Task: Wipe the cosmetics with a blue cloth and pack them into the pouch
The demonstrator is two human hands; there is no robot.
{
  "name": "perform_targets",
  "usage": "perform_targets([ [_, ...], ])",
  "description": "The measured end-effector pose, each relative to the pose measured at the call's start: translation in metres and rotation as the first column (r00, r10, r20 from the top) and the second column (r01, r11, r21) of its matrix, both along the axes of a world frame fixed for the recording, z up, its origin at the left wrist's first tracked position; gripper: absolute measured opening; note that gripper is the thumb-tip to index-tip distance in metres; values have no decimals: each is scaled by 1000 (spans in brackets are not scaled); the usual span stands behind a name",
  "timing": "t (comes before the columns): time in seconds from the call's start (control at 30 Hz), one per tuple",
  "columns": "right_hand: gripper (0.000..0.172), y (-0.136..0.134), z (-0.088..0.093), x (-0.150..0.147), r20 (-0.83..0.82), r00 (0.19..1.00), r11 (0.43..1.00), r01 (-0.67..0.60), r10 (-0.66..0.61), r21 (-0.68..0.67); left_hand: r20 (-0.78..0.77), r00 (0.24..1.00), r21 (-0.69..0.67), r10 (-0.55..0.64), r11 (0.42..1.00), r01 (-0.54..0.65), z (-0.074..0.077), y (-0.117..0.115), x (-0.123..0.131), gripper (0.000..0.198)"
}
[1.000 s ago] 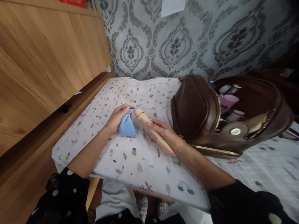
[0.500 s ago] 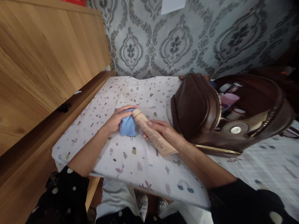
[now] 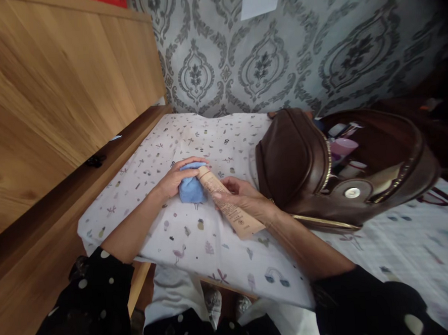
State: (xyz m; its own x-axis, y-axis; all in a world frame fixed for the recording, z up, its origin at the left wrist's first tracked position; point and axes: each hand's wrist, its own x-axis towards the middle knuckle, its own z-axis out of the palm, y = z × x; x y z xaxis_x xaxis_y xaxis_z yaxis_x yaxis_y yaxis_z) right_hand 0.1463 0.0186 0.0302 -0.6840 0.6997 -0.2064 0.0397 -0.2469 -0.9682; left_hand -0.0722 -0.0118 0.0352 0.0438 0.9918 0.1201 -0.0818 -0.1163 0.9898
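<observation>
A peach-coloured tube (image 3: 230,207) with small print slants over the patterned white cloth, its capped end against a blue cloth (image 3: 192,189). My left hand (image 3: 175,179) is wrapped round the blue cloth, fingers across its top and reaching the tube's cap. My right hand (image 3: 241,194) grips the tube near its middle, thumb on the printed face. Right of my hands stands an open brown leather bag (image 3: 292,158), with a pink item (image 3: 344,147) and several small containers inside.
A wooden cabinet (image 3: 70,71) with a ledge runs along the left, a small black object (image 3: 95,160) on it. Patterned wallpaper (image 3: 263,69) with a white paper (image 3: 261,0) is behind. A dark-framed object (image 3: 438,197) lies right of the bag.
The fingers of my right hand have shifted on the tube, the thumb now lying across its face. The tube has turned slightly. My left hand stays on the blue cloth.
</observation>
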Motion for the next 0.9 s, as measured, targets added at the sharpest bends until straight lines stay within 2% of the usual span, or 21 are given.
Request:
perform_targets([
  [0.1,49,1,-2,1,-45,999,1000,-13,12,-24,14,1000,-15,20,1000,-20,-1,0,1,38],
  [0.27,48,2,-10,2,-122,991,993,-70,58,-97,-64,994,-58,86,994,-90,-8,4,1,42],
  [0.5,50,3,-12,1,-186,979,983,-111,82,-150,17,1000,-17,12,1000,-12,0,0,-2,40],
  [0.6,52,1,-11,0,-151,986,994,-79,67,-77,-11,1000,6,19,1000,-19,-1,0,0,38],
  [0.77,56,-1,-12,-2,-44,995,982,-75,84,174,-58,995,1,77,997,-78,-11,4,2,39],
  [0.9,55,-1,-12,-2,-28,998,981,-47,53,187,-7,998,1,63,998,-63,-9,4,1,39],
])
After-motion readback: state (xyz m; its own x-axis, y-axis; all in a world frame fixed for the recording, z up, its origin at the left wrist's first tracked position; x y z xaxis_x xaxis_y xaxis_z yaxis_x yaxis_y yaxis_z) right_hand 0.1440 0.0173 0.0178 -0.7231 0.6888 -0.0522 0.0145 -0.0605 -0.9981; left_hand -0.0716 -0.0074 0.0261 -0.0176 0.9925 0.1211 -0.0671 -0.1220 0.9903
